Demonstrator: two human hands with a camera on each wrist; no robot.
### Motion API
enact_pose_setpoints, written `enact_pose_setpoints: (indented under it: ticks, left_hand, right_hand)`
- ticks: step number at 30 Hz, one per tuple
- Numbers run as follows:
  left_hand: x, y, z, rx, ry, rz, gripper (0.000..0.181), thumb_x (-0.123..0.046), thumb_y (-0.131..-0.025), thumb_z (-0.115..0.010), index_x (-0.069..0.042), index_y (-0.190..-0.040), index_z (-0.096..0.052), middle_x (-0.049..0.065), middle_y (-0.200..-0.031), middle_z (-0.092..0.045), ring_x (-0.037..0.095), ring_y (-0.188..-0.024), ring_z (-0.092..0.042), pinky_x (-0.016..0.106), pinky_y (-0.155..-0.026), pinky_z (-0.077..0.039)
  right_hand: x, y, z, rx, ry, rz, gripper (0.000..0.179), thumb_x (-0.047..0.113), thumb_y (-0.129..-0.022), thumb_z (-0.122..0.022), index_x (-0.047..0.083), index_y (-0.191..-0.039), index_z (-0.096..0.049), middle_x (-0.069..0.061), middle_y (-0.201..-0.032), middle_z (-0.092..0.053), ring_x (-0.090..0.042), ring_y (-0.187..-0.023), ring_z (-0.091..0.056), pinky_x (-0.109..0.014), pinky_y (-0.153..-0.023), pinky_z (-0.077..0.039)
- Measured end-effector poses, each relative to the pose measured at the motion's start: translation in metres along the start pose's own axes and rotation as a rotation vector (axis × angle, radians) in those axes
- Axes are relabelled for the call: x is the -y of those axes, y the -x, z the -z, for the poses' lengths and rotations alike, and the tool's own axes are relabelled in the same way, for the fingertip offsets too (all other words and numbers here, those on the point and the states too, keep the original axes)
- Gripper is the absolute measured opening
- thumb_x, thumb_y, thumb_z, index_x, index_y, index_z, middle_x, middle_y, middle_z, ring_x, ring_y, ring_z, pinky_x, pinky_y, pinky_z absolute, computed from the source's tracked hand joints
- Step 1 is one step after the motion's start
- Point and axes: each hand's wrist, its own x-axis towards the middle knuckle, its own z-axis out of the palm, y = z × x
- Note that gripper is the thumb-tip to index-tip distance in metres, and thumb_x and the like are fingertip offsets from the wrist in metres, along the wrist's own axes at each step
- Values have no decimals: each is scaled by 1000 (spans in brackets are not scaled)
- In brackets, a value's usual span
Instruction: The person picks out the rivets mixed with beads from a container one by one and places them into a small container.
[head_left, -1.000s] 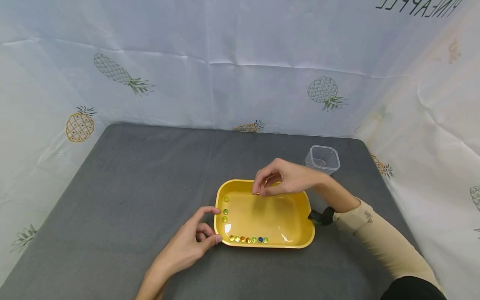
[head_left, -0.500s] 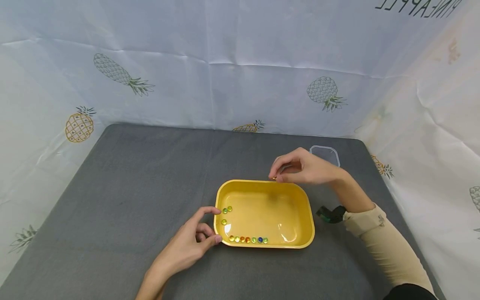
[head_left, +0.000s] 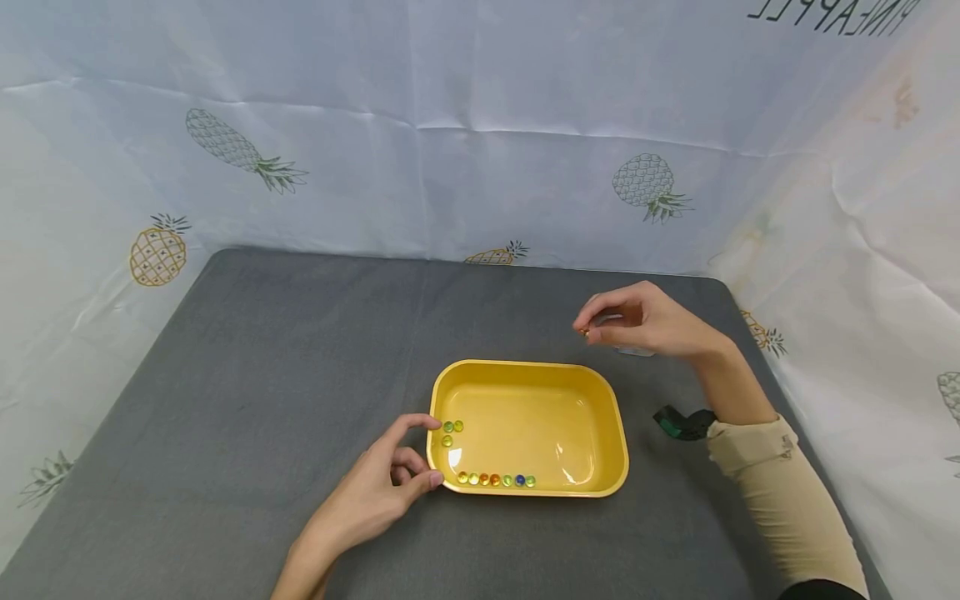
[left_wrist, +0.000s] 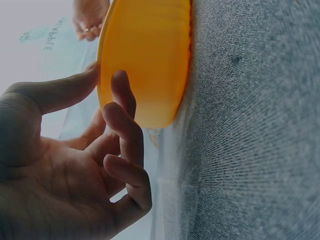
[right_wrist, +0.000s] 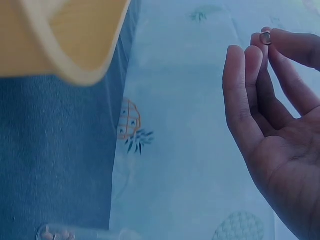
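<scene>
In the head view a yellow tray (head_left: 540,417) lies on the grey table. Several glass marbles line its near side, among them a blue marble (head_left: 520,481) and two orange ones. Three green and yellow-green marbles, one of them a green marble (head_left: 448,427), cluster by the left wall. My left hand (head_left: 375,485) holds the tray's left end, thumb and index finger at the rim. Beyond the tray's far right corner, my right hand (head_left: 656,323) is raised and pinches a small amber marble (right_wrist: 265,38) between thumb and fingertips.
A clear plastic container (head_left: 634,352) stands at the back right, mostly hidden behind my right hand. In the right wrist view, small round things show inside the container (right_wrist: 75,231) at the bottom edge. Pineapple-print cloth (head_left: 337,183) hangs behind the table.
My right hand has moved from over the tray to the right and back, carrying the amber marble. The loose marbles by the left wall have rolled closer together. My left hand stays put.
</scene>
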Motion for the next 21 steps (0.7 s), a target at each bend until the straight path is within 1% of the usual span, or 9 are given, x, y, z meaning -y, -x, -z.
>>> enact_pose_setpoints:
  ticks: [2,4,7,8,13,17,21]
  left_hand:
    - [0,0,0,-2,0,-4,58,-20,-99,-81,-18,-149,-51,8,-86,-74,7,-65,-56,24,-64,-47]
    - [0,0,0,-2,1,-7,59,-20,-99,-81,-17,-149,-51,8,-86,-74,7,-65,-56,24,-64,-47]
    - [-1,0,0,-2,5,-4,59,-20,-99,-81,-17,-149,-51,8,-86,-74,7,-65,-56,24,-64,-47]
    - [-1,0,0,-1,7,-1,59,-19,-99,-81,-17,-150,-51,8,-86,-74,7,-65,-56,24,-64,-47]
    - [-2,0,0,0,7,0,59,-19,-99,-81,-17,-150,-51,8,-87,-74,7,-65,-56,24,-64,-47]
    - [-2,0,0,0,5,-1,59,-20,-99,-81,-17,-149,-51,8,-87,-74,6,-65,-56,24,-64,-47]
    - [-2,0,0,-3,3,6,58,-19,-99,-80,-17,-149,-51,8,-87,-74,7,-65,-56,24,-63,-47]
  right_hand:
    - [-1,4,4,-21,-3,-6,26,-14,-97,-69,1,-118,-76,5,-114,-78,-14,-92,-74,-25,-75,-60]
    - [-3,7,7,-39,-8,-10,27,-14,-97,-69,1,-118,-76,6,-115,-78,-13,-94,-75,-24,-78,-61]
    - [-6,12,12,-64,11,-17,26,-13,-98,-68,0,-119,-75,7,-115,-78,-12,-98,-76,-25,-88,-63]
    - [-7,14,13,-72,17,-25,25,-13,-98,-68,-1,-119,-75,7,-115,-78,-12,-98,-77,-25,-89,-63]
    - [-10,22,20,-122,42,-108,21,-7,-103,-66,-4,-122,-73,8,-117,-78,-12,-99,-76,-24,-92,-62]
    - [-11,25,25,-166,65,-182,20,-1,-104,-67,-1,-123,-75,9,-118,-78,-13,-103,-74,-24,-93,-61]
    - [-13,28,29,-194,93,-224,19,3,-105,-68,2,-123,-76,9,-117,-78,-16,-103,-75,-26,-91,-61]
